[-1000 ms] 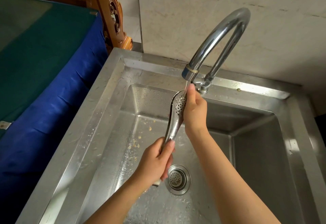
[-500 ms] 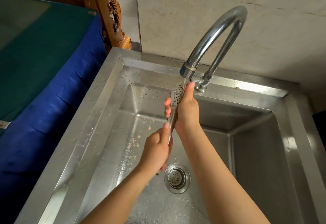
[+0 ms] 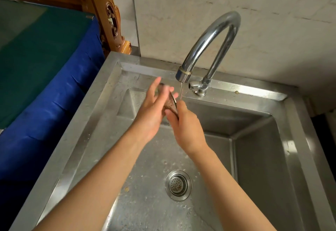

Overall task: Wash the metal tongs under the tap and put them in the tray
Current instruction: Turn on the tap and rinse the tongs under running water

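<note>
The left forearm (image 3: 101,181) and right forearm (image 3: 227,181) are bare from the frame's lower edge up. The left grip (image 3: 151,114) and right grip (image 3: 187,127) are bare too, the left's fingers blurred.

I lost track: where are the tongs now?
Head view, centre: the tongs lie between the left hand and right hand, beside the stream from the tap.

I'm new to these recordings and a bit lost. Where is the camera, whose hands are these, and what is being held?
No machine here: the one camera sits on a person's head, looking down at their own bare hands over a steel sink. The right hand grips the metal tongs; the left hand, fingers straight and blurred, lies against them. A thin stream runs from the curved tap beside them. A drain strainer sits in the sink floor. No tray is in view.
</note>
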### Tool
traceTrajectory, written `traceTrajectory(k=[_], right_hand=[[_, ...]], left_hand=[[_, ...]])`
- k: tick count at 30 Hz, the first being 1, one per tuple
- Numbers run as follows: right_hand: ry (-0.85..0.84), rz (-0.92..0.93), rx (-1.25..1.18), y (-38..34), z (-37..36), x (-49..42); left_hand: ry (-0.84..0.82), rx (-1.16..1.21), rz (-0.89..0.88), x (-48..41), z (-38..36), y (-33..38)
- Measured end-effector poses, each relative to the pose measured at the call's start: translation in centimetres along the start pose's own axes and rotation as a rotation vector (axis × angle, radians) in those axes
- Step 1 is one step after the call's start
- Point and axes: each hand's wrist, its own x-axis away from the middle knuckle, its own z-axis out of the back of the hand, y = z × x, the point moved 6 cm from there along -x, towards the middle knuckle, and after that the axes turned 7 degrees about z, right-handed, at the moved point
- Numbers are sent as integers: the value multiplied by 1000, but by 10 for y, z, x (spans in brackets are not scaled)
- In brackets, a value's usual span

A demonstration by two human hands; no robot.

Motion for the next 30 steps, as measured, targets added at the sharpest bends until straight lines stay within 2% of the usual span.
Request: traceTrajectory(k=[3, 5, 7, 10, 12, 13, 16, 19, 21, 23, 25, 28, 30], right_hand=[[-41, -34, 109, -3, 1, 1], [-46, -34, 50, -1, 6, 10], [-23, -119, -140, 12, 18, 25], [-221, -346, -569, 36, 15, 50], [-201, -372, -704, 40, 10, 55], [-141, -361, -666, 41, 9, 53], [-16, -289, -331, 43, 9, 44], [48, -259, -247, 46, 13, 36], [21, -225, -208, 42, 9, 30], [-37, -169, -245, 35, 0, 28], [-89, -121, -358, 32, -7, 31], [-125, -204, -520, 41, -12, 39], [-85, -282, -475, 43, -17, 40]], left_hand=[[184, -202, 4, -9, -23, 13], [257, -159, -13, -13, -34, 16], [174, 38, 34, -21, -43, 18], [-85, 294, 90, -26, -60, 18], [-112, 393, 88, -27, -65, 12], [-84, 427, 88, -28, -66, 8], [51, 381, 114, -26, -61, -7], [104, 231, 102, -20, -60, -14], [159, 177, 100, -22, -58, -10], [216, 147, 121, -27, -54, -3], [199, 133, 198, -31, -52, 2], [128, 160, 271, -32, -54, 1], [235, 65, 186, -29, -50, 0]])
